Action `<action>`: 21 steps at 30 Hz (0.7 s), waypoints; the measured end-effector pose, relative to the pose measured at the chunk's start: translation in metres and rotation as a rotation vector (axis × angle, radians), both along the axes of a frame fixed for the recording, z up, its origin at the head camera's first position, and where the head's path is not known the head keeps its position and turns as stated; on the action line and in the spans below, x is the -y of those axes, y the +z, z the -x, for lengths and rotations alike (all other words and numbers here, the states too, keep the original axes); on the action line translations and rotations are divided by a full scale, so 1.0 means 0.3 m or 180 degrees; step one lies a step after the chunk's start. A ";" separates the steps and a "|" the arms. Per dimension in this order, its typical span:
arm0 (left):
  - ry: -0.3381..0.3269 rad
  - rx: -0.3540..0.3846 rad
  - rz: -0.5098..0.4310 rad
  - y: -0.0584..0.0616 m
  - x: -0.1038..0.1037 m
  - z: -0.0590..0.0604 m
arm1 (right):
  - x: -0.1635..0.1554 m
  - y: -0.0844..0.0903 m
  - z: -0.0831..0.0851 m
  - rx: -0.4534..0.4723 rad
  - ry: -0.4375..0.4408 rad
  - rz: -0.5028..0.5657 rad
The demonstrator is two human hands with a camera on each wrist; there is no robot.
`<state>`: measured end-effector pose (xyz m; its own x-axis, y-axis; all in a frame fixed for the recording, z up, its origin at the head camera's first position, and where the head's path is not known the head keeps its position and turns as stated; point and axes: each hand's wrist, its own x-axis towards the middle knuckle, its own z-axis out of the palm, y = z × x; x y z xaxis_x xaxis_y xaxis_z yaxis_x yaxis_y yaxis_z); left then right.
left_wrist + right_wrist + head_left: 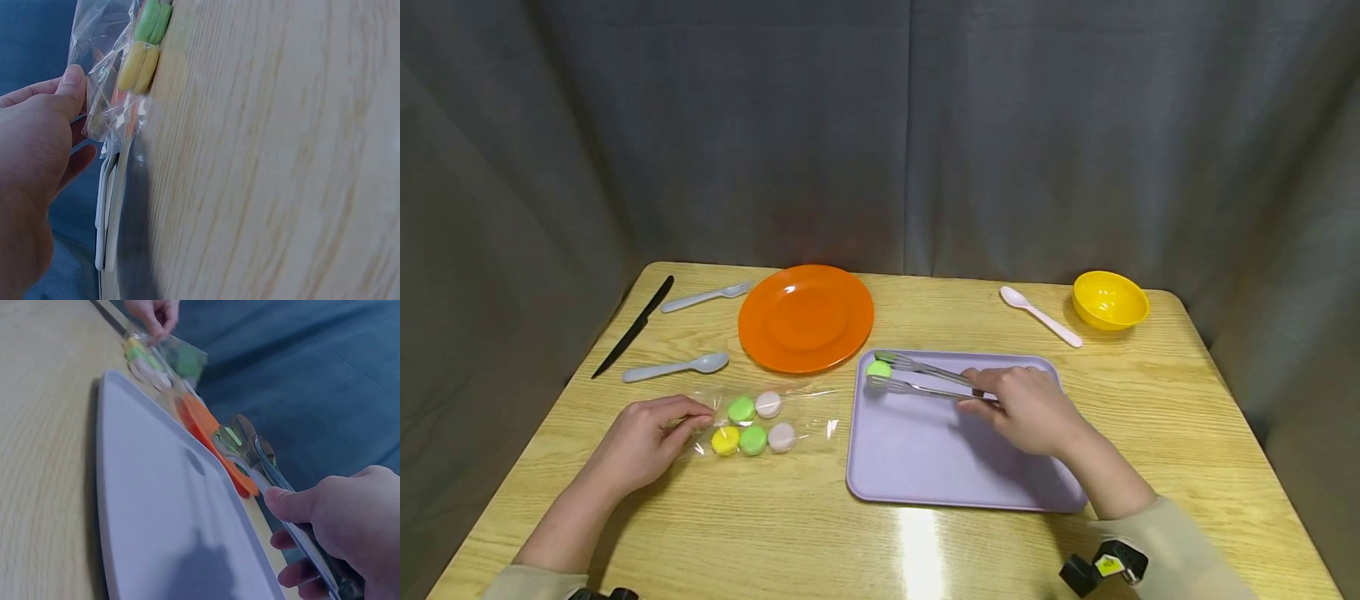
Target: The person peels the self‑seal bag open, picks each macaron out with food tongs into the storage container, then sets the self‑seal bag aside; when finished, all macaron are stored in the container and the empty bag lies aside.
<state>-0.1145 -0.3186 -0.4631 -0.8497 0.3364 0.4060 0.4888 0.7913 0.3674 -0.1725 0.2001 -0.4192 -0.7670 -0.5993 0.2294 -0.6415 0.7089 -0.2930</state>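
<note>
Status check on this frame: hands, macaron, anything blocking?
Right hand grips tongs pinching green macaron over the lavender tray corner. Left hand holds clear bag, five macarons inside. Nothing in the way.

- Left hand point(643, 442), palm down, forearm angled in from the left of the tray point(925, 467), fingertips pinching the bag point(760, 421).
- Right hand point(1030, 408) over the tray, fingers curled round the tongs point(917, 377), sleeve at the wrist.

Six macarons point(753, 423), two spoons point(676, 367), one fork point(706, 296), knife point(632, 327), plate point(806, 317), bowl point(1109, 299), tray point(925, 458), tongs point(925, 379)
</note>
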 end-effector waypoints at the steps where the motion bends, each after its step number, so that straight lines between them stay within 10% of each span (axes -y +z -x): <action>1: -0.0001 0.0005 -0.0001 0.001 -0.001 0.000 | -0.016 0.002 0.000 -0.0002 -0.0029 0.0005; 21: -0.0019 -0.0008 0.0024 0.000 -0.003 0.003 | -0.154 -0.056 -0.023 0.0286 -0.0458 -0.0140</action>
<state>-0.1155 -0.3177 -0.4632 -0.8467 0.3444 0.4055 0.4943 0.7911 0.3603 -0.1655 0.2462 -0.4359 -0.8618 -0.4897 0.1320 -0.5051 0.8050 -0.3112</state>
